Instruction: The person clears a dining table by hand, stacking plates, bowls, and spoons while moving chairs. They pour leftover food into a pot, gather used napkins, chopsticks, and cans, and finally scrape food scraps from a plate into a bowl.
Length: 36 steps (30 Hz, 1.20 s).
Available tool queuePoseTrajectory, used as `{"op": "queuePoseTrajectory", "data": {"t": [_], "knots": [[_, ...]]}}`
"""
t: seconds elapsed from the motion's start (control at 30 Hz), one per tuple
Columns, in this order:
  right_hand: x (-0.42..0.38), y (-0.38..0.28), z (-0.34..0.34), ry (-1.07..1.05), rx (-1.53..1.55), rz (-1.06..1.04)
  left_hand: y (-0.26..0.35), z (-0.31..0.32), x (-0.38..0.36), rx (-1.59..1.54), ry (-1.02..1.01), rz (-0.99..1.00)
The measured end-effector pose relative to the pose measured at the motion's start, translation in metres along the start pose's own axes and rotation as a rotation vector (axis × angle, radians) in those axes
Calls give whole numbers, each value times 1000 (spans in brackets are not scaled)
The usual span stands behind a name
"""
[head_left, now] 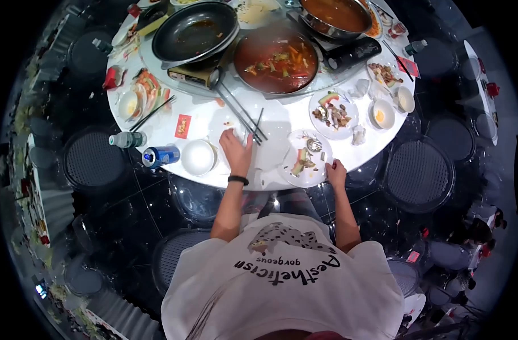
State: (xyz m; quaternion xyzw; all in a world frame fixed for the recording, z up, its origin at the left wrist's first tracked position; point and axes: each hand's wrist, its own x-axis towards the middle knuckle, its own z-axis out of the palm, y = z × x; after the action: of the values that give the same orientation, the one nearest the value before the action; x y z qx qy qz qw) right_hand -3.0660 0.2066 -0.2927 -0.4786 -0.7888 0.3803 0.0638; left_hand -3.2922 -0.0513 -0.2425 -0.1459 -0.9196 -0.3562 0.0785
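My left hand point(235, 150), with a black band at the wrist, is over the near side of a white plate point(218, 123) holding a few crumbs. Its fingers curl downward; something whitish shows between thumb and fingers, and I cannot tell what it is. Just beyond, chopsticks point(258, 127) and a long-handled ladle point(228, 97) lie slanted. My right hand point(336, 171) is closed, thumb and fingers pinching the right rim of another white plate point(293, 176). That plate carries melon rind, scraps and a shiny metal spoon point(314, 145).
A white bowl point(198, 157), blue can point(160, 156) and plastic bottle point(127, 139) stand left of my left hand. Beyond are a red pot of soup point(276, 61) and a black pan point(195, 33). Another scrap plate point(347, 129) and bowl point(382, 115) sit at right. Stools point(419, 173) surround the table.
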Motion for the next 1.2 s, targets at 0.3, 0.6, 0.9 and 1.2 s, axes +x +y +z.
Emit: {"op": "queuePoseTrajectory", "data": {"t": [0.3, 0.6, 0.9, 1.2], "knots": [[-7, 26, 5, -22, 30, 63, 11, 56, 82, 131, 16, -274], [-5, 27, 7, -18, 30, 63, -31, 91, 110, -211, 211, -374], [3, 49, -4, -304, 506, 200, 12, 30, 110, -1101, -54, -417], [4, 64, -47, -388, 697, 244, 22, 0, 22, -24, -473, 280]]}}
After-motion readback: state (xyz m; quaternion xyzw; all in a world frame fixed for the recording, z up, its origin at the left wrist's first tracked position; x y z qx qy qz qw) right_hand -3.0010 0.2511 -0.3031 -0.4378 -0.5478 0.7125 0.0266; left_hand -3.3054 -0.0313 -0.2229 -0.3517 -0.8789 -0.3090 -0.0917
